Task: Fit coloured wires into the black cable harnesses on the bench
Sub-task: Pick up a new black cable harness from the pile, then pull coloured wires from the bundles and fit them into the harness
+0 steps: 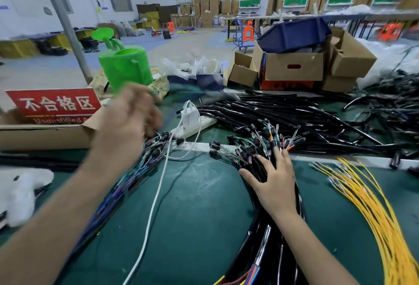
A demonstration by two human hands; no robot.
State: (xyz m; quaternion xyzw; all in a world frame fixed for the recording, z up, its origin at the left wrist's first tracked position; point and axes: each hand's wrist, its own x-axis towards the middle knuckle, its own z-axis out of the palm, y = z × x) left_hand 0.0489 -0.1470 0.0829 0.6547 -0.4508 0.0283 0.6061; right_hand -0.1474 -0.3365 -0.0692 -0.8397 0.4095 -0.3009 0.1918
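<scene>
My right hand [275,185] lies flat, fingers spread wide, pressing on the black harness bundle [265,246] mid-bench, fingertips just short of its coloured wire ends. My left hand [129,121] is raised over a second harness bundle [136,171] at left; it is motion-blurred, so I can't tell its grip. The yellow wires [367,196] are fanned loose on the green bench [199,205], right of the hand. A white cable [156,196] runs between the bundles.

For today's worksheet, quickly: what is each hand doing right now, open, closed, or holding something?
Left hand: raised and motion-blurred; state cannot be told.
Right hand: open, fingers spread flat on the bundle of black sheathed cable harnesses.
</scene>
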